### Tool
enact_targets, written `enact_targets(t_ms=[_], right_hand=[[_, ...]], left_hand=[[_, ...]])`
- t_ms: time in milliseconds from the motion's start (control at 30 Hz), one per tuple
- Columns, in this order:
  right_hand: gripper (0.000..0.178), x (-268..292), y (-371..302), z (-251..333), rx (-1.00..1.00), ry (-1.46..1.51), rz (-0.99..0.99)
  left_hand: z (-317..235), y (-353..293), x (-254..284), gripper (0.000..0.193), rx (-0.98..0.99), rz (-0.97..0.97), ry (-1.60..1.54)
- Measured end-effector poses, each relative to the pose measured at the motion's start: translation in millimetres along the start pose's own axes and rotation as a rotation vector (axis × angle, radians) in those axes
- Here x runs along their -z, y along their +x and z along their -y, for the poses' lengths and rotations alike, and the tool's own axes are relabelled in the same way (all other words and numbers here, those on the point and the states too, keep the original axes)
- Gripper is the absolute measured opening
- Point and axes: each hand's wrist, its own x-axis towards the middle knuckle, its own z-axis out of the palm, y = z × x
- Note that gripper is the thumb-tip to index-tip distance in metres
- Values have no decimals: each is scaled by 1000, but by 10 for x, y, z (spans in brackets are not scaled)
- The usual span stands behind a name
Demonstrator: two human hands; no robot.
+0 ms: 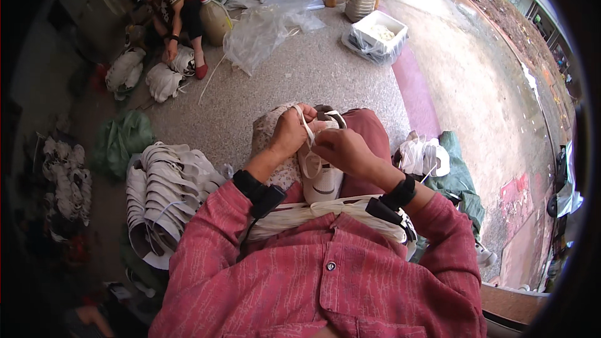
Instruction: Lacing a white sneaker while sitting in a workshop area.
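A white shoe upper (323,183) rests between my knees, its toe toward me and a dark lining showing at the opening. Over its left side, my left hand (292,133) pinches a white shoelace (305,122) that stands up in a loop. My right hand (349,153) is closed with its fingertips at the same lace, close to the eyelets; part of the upper is hidden behind it. Across my lap, beneath the toe, lies a bundle of white laces (350,208).
Stacked white shoe uppers (172,181) stand by my left side, near a green sack (125,141). More uppers (423,155) lie at my right on green cloth. Ahead are a white box (383,28), a plastic sheet (260,40) and a seated person (172,22) handling bundles of uppers.
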Motion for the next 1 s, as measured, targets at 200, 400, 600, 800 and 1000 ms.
enact_targets(t_ms=[200, 400, 600, 800, 1000], right_hand=[[16, 573, 130, 265, -280, 861, -137], [19, 1124, 399, 413, -159, 992, -320], [25, 1230, 729, 523, -89, 1030, -324], [24, 943, 1235, 909, -5, 824, -201], [37, 563, 1057, 1372, 292, 280, 358]], left_hand=[[139, 2, -45, 17, 45, -119, -302], [-93, -23, 25, 17, 40, -217, -257], [-429, -246, 317, 17, 205, -128, -849], [-542, -995, 1156, 24, -238, -35, -1019], [-1067, -1598, 1700, 11, -766, 191, -1168]])
